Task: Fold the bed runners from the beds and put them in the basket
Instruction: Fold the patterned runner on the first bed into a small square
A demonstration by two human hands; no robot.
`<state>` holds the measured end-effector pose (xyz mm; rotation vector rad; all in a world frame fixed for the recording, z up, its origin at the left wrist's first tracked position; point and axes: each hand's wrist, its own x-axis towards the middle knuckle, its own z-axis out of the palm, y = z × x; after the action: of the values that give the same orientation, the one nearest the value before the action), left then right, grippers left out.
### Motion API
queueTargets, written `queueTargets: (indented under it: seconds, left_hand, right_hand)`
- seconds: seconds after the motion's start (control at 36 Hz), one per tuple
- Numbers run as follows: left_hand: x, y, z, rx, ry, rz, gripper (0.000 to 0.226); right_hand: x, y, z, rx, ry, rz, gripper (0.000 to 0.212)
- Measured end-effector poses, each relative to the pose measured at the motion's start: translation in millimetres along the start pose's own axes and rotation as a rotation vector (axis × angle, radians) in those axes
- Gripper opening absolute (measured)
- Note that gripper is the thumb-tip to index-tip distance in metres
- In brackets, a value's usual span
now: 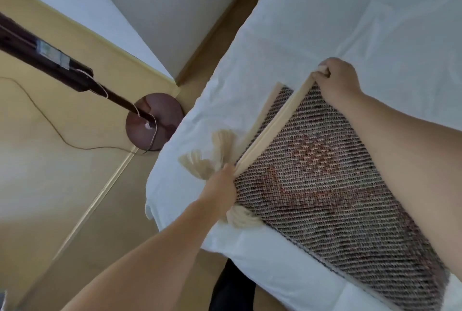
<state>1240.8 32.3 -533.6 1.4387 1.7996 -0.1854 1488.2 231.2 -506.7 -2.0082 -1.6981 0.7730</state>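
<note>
Left hand is pinching the cream edge of the bed runner by the tassels, right hand is gripping its far corner, seemingly squaring the fold on the bed, centre-right

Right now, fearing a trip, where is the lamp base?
Head view, left of centre: the round brown lamp base stands on the floor beside the bed.

Both bare forearms stretch forward, the right reaching farther than the left. The left hand curls its fingers round the near corner of the bed runner. The right hand, knuckles up, pinches the far corner.
</note>
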Motion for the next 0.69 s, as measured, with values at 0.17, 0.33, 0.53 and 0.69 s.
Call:
queueTargets:
  seconds: [0.17, 0.33, 0.53, 0.69]
  left_hand:
    - [20.0, -34.1, 3.4, -0.006, -0.036, -0.034, 0.010]
    - [38.2, -62.3, 8.6, 0.034, -0.041, -0.038, 0.020]
    - [35.8, -69.5, 20.7, 0.147, 0.127, 0.016, 0.027]
    - [31.1, -76.7, 31.5, 0.253, 0.416, 0.073, 0.026]
  right_hand:
    - [24.6, -13.6, 59.5, -0.034, -0.044, -0.049, 0.023]
    - [38.5, -12.9, 100.9, -0.102, -0.098, -0.044, 0.021]
    - [41.2, 5.8, 116.6, -0.262, -0.086, -0.092, 0.029]
    - [17.2, 11.6, 114.9, -0.511, 0.028, -0.319, 0.051]
